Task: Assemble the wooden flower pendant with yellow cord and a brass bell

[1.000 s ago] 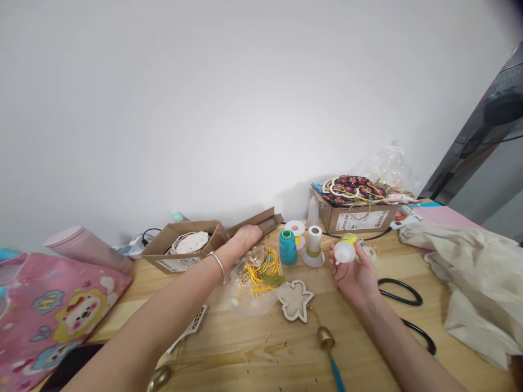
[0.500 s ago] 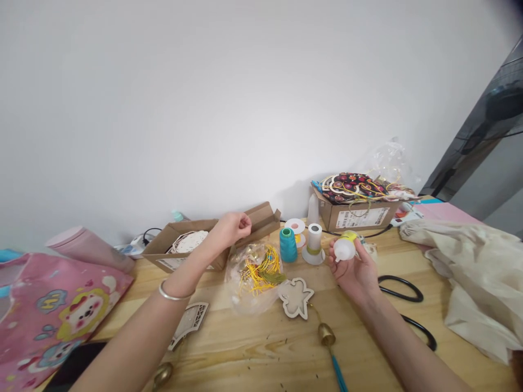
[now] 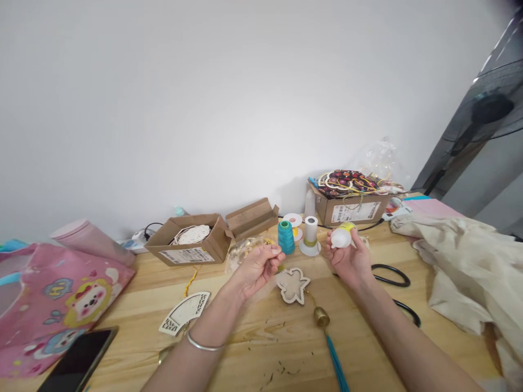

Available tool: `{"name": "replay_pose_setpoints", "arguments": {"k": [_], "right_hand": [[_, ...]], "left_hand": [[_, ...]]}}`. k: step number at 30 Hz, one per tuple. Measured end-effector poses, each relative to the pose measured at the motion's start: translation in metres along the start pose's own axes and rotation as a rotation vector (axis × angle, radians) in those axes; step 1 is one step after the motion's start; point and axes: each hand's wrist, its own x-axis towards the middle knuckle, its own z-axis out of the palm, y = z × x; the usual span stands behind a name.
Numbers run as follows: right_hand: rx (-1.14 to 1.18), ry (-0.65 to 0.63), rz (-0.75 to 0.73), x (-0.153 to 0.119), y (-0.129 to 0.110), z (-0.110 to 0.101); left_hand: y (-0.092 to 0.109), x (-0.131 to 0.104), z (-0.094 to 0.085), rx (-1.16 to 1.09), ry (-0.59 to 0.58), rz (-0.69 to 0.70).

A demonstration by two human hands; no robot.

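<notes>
My right hand (image 3: 352, 264) is wrapped round a small white plastic bottle (image 3: 341, 237) with a yellow label, its pale nozzle end turned toward me. With thumb and fingertips pinched, my left hand (image 3: 261, 268) hovers by the teal thread cone (image 3: 286, 238); anything between the fingertips is too small to make out. Below and between my hands lies a star-shaped wooden piece (image 3: 303, 287), tied by a cord to a brass bell (image 3: 321, 317) with a teal tassel (image 3: 337, 362). A fan-shaped wooden piece (image 3: 186, 313) rests left of my left forearm.
An open cardboard box (image 3: 188, 256) holds pale wooden pieces; a fuller box (image 3: 355, 211) stands at back right. Behind my left hand is a clear plastic bag (image 3: 239, 253). A phone (image 3: 77, 362), pink bag (image 3: 36, 305), scissors with black handles (image 3: 392, 275) and beige cloth (image 3: 453, 261) lie around.
My left hand has moved right and down, from beside the open box to in front of the plastic bag, fingers still pinched. My right hand keeps the bottle in nearly the same place.
</notes>
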Motion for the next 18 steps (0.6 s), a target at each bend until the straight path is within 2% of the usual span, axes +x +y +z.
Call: {"name": "replay_pose_setpoints", "arguments": {"k": [5, 8, 12, 14, 18], "right_hand": [[0.02, -0.033, -0.006, 0.0, -0.002, -0.002], [0.03, -0.074, -0.016, 0.001, -0.002, -0.003], [0.049, -0.09, -0.032, 0.002, -0.005, -0.004], [0.064, -0.097, -0.042, 0.002, -0.008, -0.004], [0.087, -0.103, -0.05, 0.001, -0.012, -0.005]], "left_hand": [[-0.022, 0.007, 0.006, 0.005, 0.033, -0.018], [-0.038, 0.012, 0.024, 0.083, 0.016, -0.036], [-0.062, 0.017, 0.06, 0.261, -0.127, -0.12], [-0.071, 0.017, 0.073, 0.383, -0.195, -0.09], [-0.078, 0.011, 0.079, 0.683, -0.27, 0.041]]}}
